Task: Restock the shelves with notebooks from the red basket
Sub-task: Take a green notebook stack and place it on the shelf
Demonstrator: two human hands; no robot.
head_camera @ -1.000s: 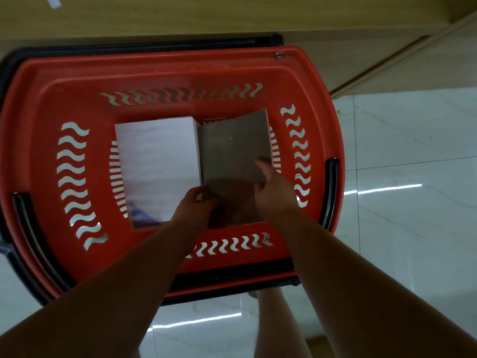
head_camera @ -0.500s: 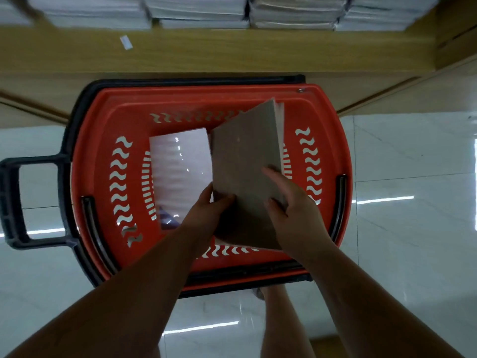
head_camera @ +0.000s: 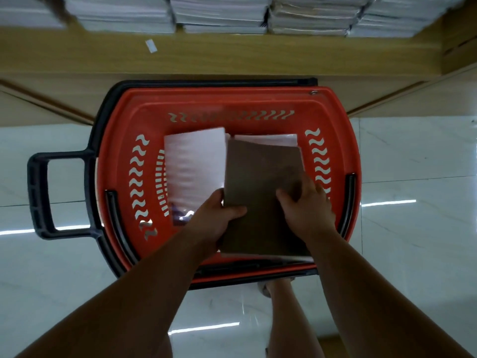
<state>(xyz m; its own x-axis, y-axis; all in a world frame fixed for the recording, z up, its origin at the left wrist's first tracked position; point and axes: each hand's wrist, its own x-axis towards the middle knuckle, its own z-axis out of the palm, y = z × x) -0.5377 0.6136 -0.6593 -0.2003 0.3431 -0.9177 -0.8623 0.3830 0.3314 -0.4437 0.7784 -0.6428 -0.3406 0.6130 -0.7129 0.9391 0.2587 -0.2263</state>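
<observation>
The red basket (head_camera: 124, 125) stands on the floor below me, against the foot of the wooden shelf (head_camera: 232, 55). Above the basket I hold a brown-covered stack of notebooks (head_camera: 260, 171) with both hands. My left hand (head_camera: 219, 218) grips its near left edge, thumb on the cover. My right hand (head_camera: 307, 205) grips the near right side, fingers curled over the cover. A white wrapped pack of notebooks (head_camera: 193, 161) lies in the basket's left half. More white pages (head_camera: 268, 137) show behind the brown stack.
Stacks of wrapped white notebooks (head_camera: 219, 14) fill the shelf along the top of view. The basket's black handle (head_camera: 41, 195) sticks out to the left. Glossy white floor tiles (head_camera: 413, 177) lie on both sides. My leg and foot (head_camera: 278, 288) are below the basket.
The brown stack has risen from the basket and come toward me, lying flatter in both hands. My view has pulled back, so the shelf's stacks show.
</observation>
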